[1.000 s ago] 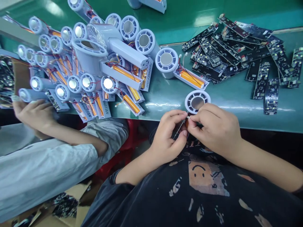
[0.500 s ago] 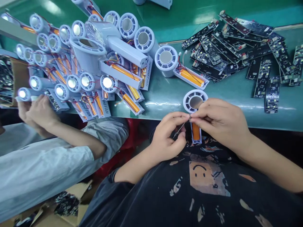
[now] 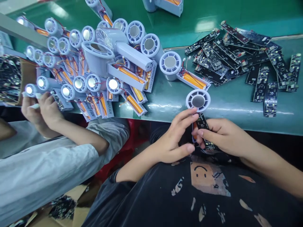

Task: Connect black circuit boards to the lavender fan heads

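Observation:
A black circuit board (image 3: 205,132) is gripped in my right hand (image 3: 220,134), over the open handle of a light-blue fan unit (image 3: 198,101). The unit's round head rests at the table's front edge, and part of an orange battery (image 3: 195,130) shows in its handle. My left hand (image 3: 177,135) has its thumb and fingers spread, with the fingertips by the board's upper end and the fan head. Whether these fingertips touch the board is unclear. Another fan unit (image 3: 170,64) with its handle open lies just behind.
Many fan units (image 3: 97,60) crowd the green table (image 3: 165,105) on the left. Black circuit boards (image 3: 227,53) are heaped at the back right. A person's hands (image 3: 50,110) work at the far left, near a cardboard box (image 3: 26,77).
The circuit board has come into my right hand alone, tilted with its face showing. My left fingers have spread from their pinch. The view has shifted slightly.

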A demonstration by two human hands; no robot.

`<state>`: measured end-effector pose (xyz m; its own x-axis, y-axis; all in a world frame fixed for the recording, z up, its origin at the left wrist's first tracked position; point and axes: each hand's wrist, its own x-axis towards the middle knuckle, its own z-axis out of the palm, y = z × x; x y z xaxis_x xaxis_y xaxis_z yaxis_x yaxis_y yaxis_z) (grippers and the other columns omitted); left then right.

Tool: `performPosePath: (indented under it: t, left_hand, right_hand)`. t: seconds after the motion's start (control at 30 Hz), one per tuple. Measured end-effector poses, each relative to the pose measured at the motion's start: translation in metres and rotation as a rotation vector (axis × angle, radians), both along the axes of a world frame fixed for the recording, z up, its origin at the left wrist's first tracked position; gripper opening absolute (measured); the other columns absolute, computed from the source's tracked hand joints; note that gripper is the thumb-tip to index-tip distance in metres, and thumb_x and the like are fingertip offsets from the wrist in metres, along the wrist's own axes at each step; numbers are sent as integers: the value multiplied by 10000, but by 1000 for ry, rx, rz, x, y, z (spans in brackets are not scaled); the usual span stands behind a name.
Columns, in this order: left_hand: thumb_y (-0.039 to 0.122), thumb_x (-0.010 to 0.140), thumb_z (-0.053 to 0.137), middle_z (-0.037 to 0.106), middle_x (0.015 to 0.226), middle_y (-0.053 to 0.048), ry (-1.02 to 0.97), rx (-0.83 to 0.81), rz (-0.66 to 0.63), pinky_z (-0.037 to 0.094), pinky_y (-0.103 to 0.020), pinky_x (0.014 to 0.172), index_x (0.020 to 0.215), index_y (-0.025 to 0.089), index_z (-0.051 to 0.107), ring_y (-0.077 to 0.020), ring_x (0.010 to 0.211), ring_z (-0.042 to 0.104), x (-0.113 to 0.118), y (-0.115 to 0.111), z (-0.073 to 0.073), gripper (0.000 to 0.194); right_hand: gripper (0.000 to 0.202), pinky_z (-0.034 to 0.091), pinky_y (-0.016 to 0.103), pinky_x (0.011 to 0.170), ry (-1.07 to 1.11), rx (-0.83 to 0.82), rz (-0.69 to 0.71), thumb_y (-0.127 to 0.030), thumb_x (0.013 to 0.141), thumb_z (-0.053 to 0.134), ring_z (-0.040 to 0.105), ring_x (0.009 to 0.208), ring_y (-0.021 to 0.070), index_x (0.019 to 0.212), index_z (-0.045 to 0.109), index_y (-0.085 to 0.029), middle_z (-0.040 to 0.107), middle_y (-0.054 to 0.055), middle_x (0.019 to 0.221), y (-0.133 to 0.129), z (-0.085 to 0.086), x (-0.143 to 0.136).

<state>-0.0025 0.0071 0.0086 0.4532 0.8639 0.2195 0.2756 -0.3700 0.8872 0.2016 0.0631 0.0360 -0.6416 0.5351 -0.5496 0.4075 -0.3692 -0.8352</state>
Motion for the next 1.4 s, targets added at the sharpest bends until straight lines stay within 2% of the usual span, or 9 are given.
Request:
performPosePath:
  t: [0.1,0.2,0.3,0.4,0.53,0.77,1.07,1.27,1.4]
  left_hand:
    - [234,978,475,523,1420,-118,20,107,127,429,-514,1155,1447,273,415,-269,1356,500,3,9,-4,474]
    - [97,900,483,539,1374,-101,54,147,110,447,-497,1132,1413,277,439,-254,1320,515,2,20,-6,546]
    - [168,889,559,473,1413,-112,115,132,-9,434,-514,1146,1438,287,434,-289,1355,463,-3,33,-6,576]
    - [238,886,627,449,1394,-117,160,117,-63,456,-481,1129,1285,254,582,-287,1324,471,-5,39,-2,401]
    - [134,894,594,523,1309,-107,310,187,79,494,-416,1046,994,206,648,-239,1219,525,2,35,5,134]
    - [154,925,619,702,996,-42,612,682,353,433,-370,814,1089,221,655,-200,871,564,1,20,6,181]
    - [176,951,621,725,877,-27,688,526,450,441,-334,705,972,208,680,-178,744,580,0,12,14,71]
    - [192,952,608,750,1007,-70,636,383,279,510,-362,769,1144,161,655,-208,862,643,-4,2,19,199]
    - [213,938,630,727,1043,-88,556,196,354,556,-323,739,1217,151,607,-172,827,663,-9,-4,19,287]
  right_hand:
    - [353,447,289,540,132,-227,13,-517,865,618,585,538,136,707,645,-203,674,21,630,0,-5,1]
    - [365,492,286,614,265,-283,-31,-541,824,704,623,587,127,739,656,-189,678,6,651,0,-9,-1]
    - [380,491,263,584,301,-416,-40,-544,774,773,631,570,115,813,671,-180,672,-13,667,-2,-10,-5]
    - [446,487,246,548,335,-528,-81,-587,730,800,630,543,111,824,685,-167,673,-10,663,-4,-11,-8]
    - [452,445,194,488,347,-495,-193,-600,751,781,570,456,68,760,686,-158,626,-31,572,-7,-13,-8]
    - [461,383,176,386,405,-594,-212,-601,730,794,529,403,69,728,677,-155,607,-30,522,-6,-20,-6]
    - [442,397,177,414,452,-591,-272,-578,735,806,517,408,58,722,662,-160,602,-42,522,-5,-27,-13]
    - [459,429,190,456,455,-550,-296,-597,736,803,523,421,61,725,654,-164,608,-40,538,-7,-29,-12]
    - [459,429,196,464,435,-530,-280,-609,758,775,523,429,65,742,650,-168,604,-41,549,-8,-32,-12]
